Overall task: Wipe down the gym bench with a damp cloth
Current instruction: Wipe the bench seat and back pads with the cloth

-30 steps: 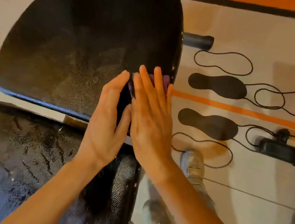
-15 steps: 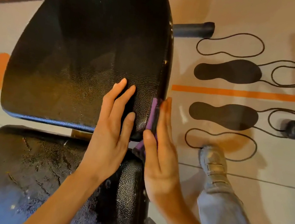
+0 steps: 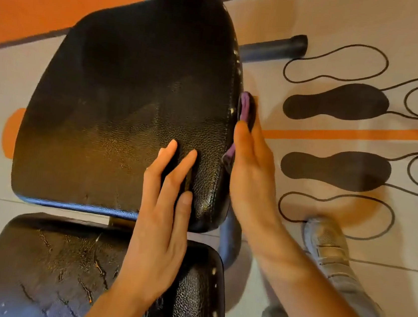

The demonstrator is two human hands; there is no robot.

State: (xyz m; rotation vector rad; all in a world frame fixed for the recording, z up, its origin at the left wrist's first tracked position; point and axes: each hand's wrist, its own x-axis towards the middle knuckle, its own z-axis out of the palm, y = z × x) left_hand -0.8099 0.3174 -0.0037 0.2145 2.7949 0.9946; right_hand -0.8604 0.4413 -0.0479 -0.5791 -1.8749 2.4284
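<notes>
The gym bench has two black padded sections: a large upper pad (image 3: 120, 101) and a cracked lower pad (image 3: 55, 266) nearest me. My left hand (image 3: 161, 228) lies flat on the upper pad near its lower right corner, fingers slightly spread, holding nothing. My right hand (image 3: 250, 178) presses a purple cloth (image 3: 245, 107) flat against the pad's right side edge; the cloth shows above the fingertips and a bit beside the palm, the rest hidden behind the hand.
A dark frame bar (image 3: 275, 47) sticks out to the right behind the pad. Black shoe-print markings (image 3: 339, 102) and an orange stripe (image 3: 361, 134) are on the floor. My grey shoe (image 3: 326, 242) stands right of the bench.
My right hand has slid with the cloth from the pad's top surface onto its right side edge and then further up along it. My left hand stays flat on the pad.
</notes>
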